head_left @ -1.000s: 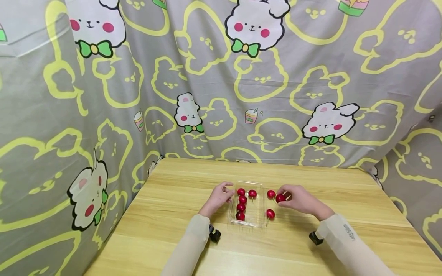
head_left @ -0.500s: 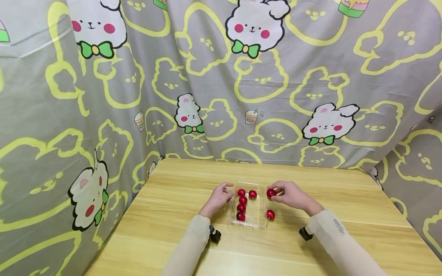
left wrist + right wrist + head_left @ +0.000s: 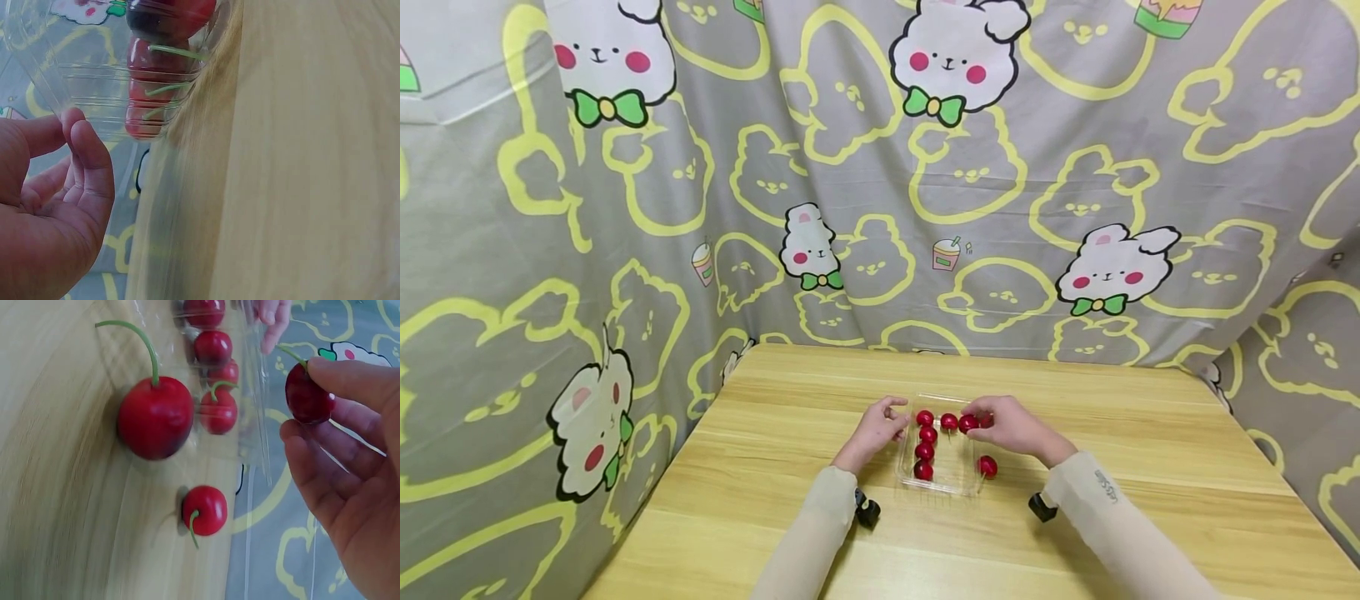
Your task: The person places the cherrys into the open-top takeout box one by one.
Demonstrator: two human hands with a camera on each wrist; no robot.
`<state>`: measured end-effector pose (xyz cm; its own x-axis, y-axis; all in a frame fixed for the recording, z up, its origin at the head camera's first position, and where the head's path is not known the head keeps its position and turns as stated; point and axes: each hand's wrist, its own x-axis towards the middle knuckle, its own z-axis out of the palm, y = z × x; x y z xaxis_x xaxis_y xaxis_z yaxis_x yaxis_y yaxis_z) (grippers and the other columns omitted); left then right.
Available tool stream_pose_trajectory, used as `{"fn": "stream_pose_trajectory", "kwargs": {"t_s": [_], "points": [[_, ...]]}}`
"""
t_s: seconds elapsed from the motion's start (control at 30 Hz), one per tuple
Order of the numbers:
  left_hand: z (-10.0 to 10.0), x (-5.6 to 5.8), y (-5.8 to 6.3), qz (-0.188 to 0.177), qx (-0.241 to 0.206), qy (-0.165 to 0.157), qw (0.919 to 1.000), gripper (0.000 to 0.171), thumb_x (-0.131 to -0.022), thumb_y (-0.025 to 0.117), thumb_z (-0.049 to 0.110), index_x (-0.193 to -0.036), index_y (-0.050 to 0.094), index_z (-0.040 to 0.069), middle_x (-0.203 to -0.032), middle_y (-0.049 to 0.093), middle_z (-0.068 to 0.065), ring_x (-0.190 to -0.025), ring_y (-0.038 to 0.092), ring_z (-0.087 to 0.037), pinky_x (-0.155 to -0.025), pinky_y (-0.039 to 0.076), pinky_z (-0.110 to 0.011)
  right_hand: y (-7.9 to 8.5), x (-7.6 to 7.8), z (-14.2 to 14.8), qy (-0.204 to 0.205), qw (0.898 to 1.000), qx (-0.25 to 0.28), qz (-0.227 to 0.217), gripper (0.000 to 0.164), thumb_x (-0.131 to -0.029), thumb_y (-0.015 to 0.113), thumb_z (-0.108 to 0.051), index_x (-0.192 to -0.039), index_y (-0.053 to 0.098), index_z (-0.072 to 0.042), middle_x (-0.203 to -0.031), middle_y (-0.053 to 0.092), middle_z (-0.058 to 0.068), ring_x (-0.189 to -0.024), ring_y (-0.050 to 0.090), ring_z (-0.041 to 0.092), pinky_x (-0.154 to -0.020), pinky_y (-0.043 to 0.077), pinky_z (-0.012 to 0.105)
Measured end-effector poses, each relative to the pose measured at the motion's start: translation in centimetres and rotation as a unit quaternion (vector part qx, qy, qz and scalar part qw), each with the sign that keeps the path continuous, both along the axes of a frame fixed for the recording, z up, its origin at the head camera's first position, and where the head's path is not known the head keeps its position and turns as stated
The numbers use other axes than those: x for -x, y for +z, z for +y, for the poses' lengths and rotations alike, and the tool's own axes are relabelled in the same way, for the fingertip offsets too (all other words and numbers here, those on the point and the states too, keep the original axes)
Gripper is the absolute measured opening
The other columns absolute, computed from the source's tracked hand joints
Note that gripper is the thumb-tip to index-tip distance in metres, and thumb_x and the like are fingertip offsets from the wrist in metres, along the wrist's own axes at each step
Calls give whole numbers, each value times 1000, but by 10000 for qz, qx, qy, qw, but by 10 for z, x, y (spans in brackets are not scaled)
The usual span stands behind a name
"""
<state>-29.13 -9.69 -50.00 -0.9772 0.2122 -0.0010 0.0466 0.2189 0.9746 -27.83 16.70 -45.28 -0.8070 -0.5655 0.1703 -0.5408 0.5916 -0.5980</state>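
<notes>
A clear plastic box stands on the table between the two hands. Inside it, several red cherries line the left side, and another cherry sits at the back. My left hand pinches the box's left rim with thumb and finger, as the left wrist view shows. My right hand holds a dark red cherry with a green stem between thumb and fingers, over the box's back right part. Right of the box lie a cherry with its stem and a second cherry, partly hidden by my right hand in the head view.
The wooden table carries the box and the loose cherries. A grey patterned curtain hangs behind and along both sides. Small black devices sit at both wrists.
My right hand has placed one cherry down to the right of the box, picked up another there and moved left over the box with it. The left hand stays at the rim.
</notes>
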Motion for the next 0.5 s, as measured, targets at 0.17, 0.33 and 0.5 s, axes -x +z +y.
{"fn": "stream_pose_trajectory", "kwargs": {"t_s": [0.17,0.33,0.5], "points": [[0,0,-1,-24,-45,-25,10000,38,-91,60,3,-127,51,-4,-82,55,-8,-60,56,-13,-56,52,-24,-5,3,-13,142,9992,-235,285,29,-79,75,-7,-107,67,-1,-96,64,3,-82,60,15,-69,53,26],[0,-1,-1,-21,-41,-70,10000,38,-91,60,3,-127,51,-5,-81,56,-8,-60,55,-13,-56,51,-23,-13,6,-24,206,9959,-577,663,28,-79,76,-9,-105,69,-1,-93,64,2,-84,60,16,-72,53,29],[0,0,-1,-56,-83,-80,9999,38,-92,60,6,-128,51,-3,-83,55,-9,-61,55,-14,-57,51,-24,-19,9,-31,119,9944,-778,708,26,-79,76,-12,-102,69,-3,-94,65,1,-85,61,16,-76,53,32]]}}
